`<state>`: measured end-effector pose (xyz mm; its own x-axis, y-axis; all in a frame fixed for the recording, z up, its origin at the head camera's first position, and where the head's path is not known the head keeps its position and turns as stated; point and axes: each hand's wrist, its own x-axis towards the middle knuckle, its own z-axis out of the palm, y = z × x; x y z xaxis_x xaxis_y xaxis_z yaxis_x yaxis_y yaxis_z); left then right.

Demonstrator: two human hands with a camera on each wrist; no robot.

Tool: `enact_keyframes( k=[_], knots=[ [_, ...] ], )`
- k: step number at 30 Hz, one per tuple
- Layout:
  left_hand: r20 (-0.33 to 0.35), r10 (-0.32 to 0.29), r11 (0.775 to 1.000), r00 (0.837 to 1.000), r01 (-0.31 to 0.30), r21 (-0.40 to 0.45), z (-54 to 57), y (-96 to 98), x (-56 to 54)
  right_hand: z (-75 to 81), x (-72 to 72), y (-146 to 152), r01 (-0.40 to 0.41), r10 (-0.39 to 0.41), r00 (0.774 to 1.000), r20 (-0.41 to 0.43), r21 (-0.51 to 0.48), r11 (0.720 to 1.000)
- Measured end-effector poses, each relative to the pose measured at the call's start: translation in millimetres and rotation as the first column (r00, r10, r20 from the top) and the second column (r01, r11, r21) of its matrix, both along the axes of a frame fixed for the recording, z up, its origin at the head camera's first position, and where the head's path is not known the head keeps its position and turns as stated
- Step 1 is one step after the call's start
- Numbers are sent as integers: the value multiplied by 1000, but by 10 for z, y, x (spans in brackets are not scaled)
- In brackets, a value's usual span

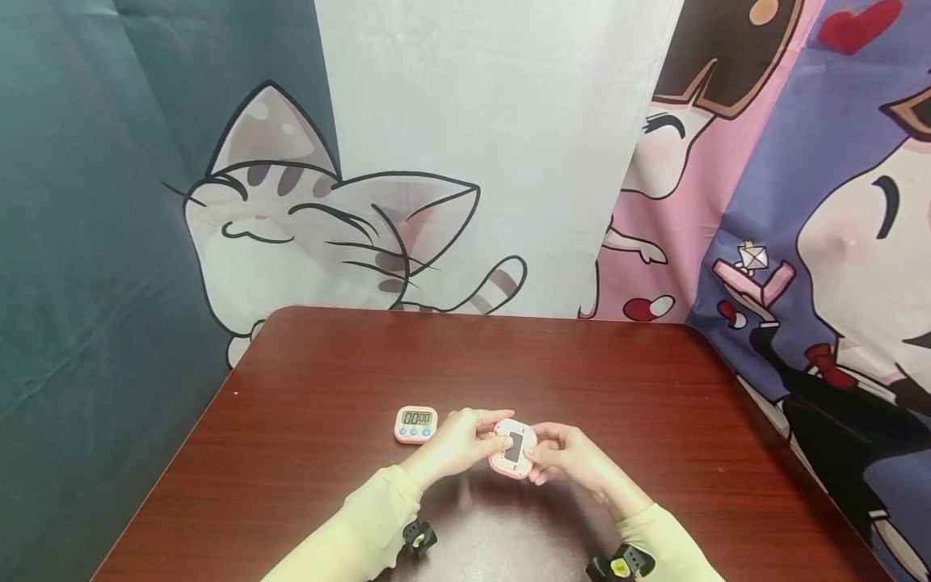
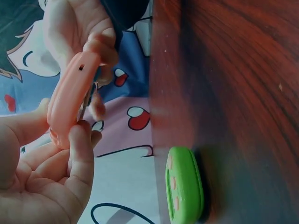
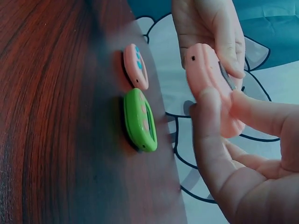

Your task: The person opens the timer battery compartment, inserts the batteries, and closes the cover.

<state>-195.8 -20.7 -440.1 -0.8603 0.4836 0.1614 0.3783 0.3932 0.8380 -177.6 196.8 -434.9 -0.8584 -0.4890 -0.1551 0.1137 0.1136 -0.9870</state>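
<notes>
Above the table both hands grip a pink-and-white digital timer [image 1: 520, 466] between them. A dark rectangular piece shows on its upturned face in the head view. My left hand [image 1: 460, 443] pinches one end, thumb on that face. The other end is held by the thumb and fingers of my right hand [image 1: 570, 459]. In the left wrist view the pink rim [image 2: 70, 98] has a small slot, and a thin grey flap stands off the face. A second pink-and-white timer [image 1: 416, 424] with blue buttons lies left of the left hand, its display reading 00:00.
A green timer [image 3: 138, 120] with pink buttons lies beside the second pink one; in the head view it is hidden. Everything rests on a reddish-brown wooden table [image 1: 327, 356]. Cartoon-printed curtains [image 1: 494, 121] hang behind the table and along its sides.
</notes>
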Motion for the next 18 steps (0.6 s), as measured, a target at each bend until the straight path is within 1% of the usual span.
enact_keyframes(
  k=[3, 6, 8, 11, 14, 18],
  knots=[
    [-12, 3, 1000, 1000, -3, -13, 12, -20, -15, -40, -29, 3, -46, 46, 999, -4, -48, 998],
    [-29, 26, 1000, 999, -26, 2, 11, -16, -14, -56, -41, 6, -46, 46, 999, 0, -76, 996],
    [-69, 56, 998, 996, -55, 9, 4, -10, -4, -59, -43, 3, -40, 41, 999, 10, -92, 995],
    [-163, 109, 994, 981, -107, 22, -18, -2, 17, -55, -38, -3, -30, 33, 999, 21, -126, 992],
    [-242, 156, 988, 958, -151, 38, -44, 7, 46, -41, -33, -14, -4, 10, 999, 39, -164, 986],
    [-288, 159, 987, 944, -146, 67, -80, 27, 82, 10, -22, -35, 25, -13, 998, 64, -185, 982]
  ],
)
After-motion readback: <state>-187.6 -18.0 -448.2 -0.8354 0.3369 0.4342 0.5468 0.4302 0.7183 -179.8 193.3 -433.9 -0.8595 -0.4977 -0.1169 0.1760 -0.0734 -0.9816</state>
